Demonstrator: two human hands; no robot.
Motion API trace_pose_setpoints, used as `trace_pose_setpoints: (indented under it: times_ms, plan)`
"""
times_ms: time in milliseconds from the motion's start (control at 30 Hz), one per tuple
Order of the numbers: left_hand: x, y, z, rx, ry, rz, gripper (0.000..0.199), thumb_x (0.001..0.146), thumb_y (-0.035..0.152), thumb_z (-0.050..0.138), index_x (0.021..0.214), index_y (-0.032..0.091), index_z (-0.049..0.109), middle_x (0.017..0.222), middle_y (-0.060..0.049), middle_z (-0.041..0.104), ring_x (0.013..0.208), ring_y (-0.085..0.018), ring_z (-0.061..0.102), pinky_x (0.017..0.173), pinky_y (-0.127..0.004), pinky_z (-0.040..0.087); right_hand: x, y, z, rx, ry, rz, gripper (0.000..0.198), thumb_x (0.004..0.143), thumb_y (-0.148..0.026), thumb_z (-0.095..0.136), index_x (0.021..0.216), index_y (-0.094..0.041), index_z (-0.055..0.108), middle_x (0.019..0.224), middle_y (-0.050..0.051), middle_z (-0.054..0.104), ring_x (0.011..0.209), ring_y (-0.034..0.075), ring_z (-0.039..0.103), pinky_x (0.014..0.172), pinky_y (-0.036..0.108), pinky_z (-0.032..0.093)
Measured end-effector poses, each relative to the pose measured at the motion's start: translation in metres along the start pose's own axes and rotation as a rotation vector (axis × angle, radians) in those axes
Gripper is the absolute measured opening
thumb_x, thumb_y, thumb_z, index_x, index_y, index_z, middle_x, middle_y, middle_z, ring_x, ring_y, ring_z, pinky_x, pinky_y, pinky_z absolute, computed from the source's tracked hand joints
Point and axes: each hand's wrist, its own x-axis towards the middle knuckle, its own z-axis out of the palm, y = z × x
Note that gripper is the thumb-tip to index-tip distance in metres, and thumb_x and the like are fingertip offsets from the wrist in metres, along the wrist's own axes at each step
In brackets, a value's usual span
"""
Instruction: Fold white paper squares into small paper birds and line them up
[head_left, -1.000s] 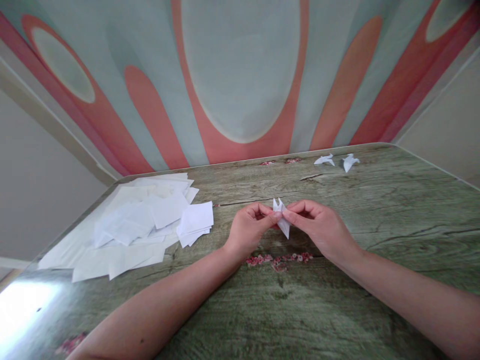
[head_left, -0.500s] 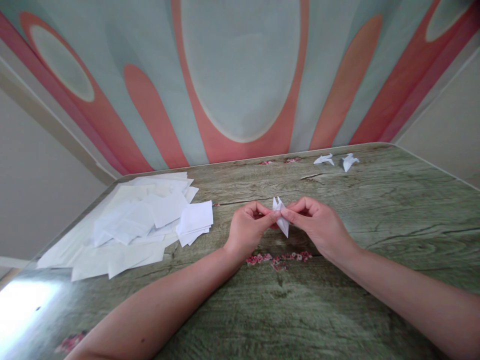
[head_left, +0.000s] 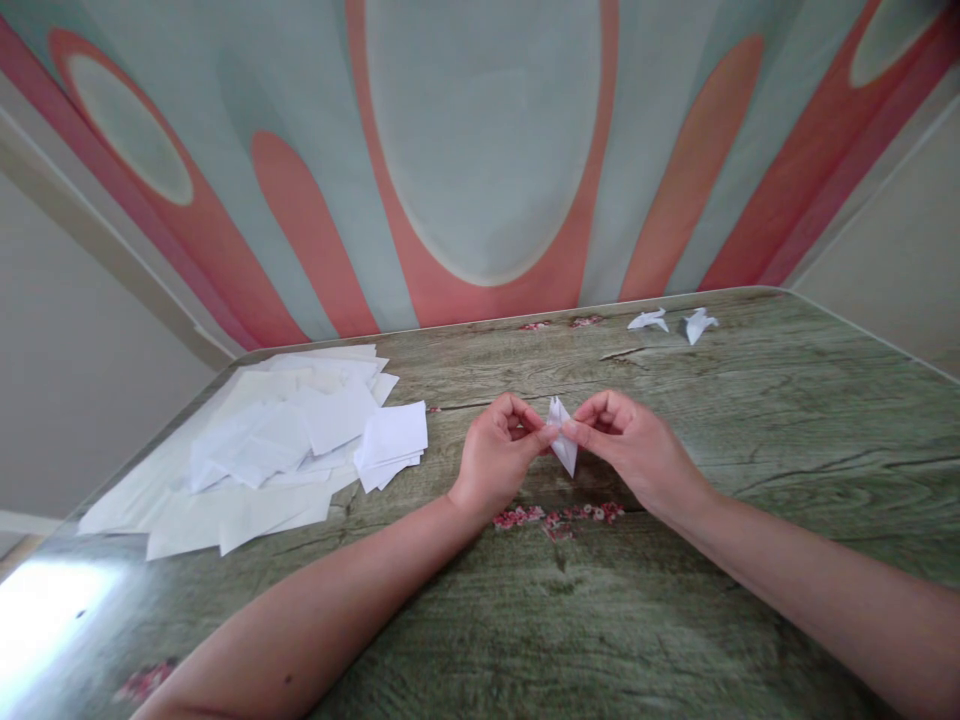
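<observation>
A small white folded paper [head_left: 564, 458], shaped like a narrow diamond, is held upright between both hands over the middle of the table. My left hand [head_left: 501, 450] pinches its left edge between thumb and fingers. On the opposite edge, my right hand [head_left: 634, 440] grips it the same way, the two thumbs almost meeting at its middle. The paper's upper end shows two points close together; its lower end tapers to one tip. Fingertips behind the paper are partly hidden.
Loose white paper sheets [head_left: 247, 520] spread over the table's left side, with a small stack of square paper [head_left: 391, 440] beside them. Two folded paper figures, one [head_left: 648, 320] left of the other [head_left: 699, 325], lie near the back edge. The wood-grain table [head_left: 810, 440] meets a patterned wall.
The two upper points of the folded paper have come closer together, and the paper looks flatter and wider at its middle. Both hands keep their pinch in nearly the same place.
</observation>
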Motion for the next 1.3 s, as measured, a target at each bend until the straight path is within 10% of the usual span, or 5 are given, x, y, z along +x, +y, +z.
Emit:
trace_pose_setpoints:
  times_ms: [400,933,1100,1300]
  plan:
    - [-0.001,-0.004,0.0,0.129,-0.276,-0.202,0.018,0.074,0.026,0.07,0.079,0.013,0.06,0.069,-0.001,0.065,0.061,-0.011,0.061,0.062,-0.023,0.048,0.0,0.002,-0.002,-0.094,-0.076,0.024,0.025,0.077,-0.043,0.066,0.077,-0.017,0.067,0.07,0.001,0.066,0.064,0.014,0.056,0.061,0.027,0.041]
    - [0.004,-0.004,-0.004,-0.129,-0.102,-0.212,0.027,0.07,0.031,0.075,0.075,0.013,0.055,0.069,-0.002,0.067,0.063,-0.013,0.065,0.06,-0.023,0.05,-0.002,-0.002,0.0,-0.172,-0.086,-0.039,0.025,0.084,-0.043,0.058,0.087,-0.019,0.065,0.079,0.002,0.068,0.071,0.015,0.059,0.064,0.027,0.044]
    - [-0.001,-0.002,0.0,-0.199,-0.091,-0.314,0.031,0.073,0.031,0.074,0.084,0.015,0.049,0.077,-0.005,0.068,0.068,-0.016,0.068,0.063,-0.028,0.053,-0.005,-0.007,0.001,-0.64,0.079,-0.344,0.011,0.086,-0.025,0.054,0.085,-0.02,0.063,0.082,0.004,0.065,0.074,0.018,0.06,0.067,0.03,0.045]
    - [0.002,0.001,-0.003,-0.289,-0.065,-0.28,0.04,0.072,0.027,0.075,0.098,0.018,0.045,0.072,0.0,0.066,0.069,-0.015,0.066,0.068,-0.031,0.054,-0.009,-0.004,0.0,-0.83,-0.037,-0.675,0.021,0.088,-0.012,0.046,0.099,-0.022,0.062,0.104,0.008,0.065,0.097,0.021,0.06,0.087,0.037,0.048]
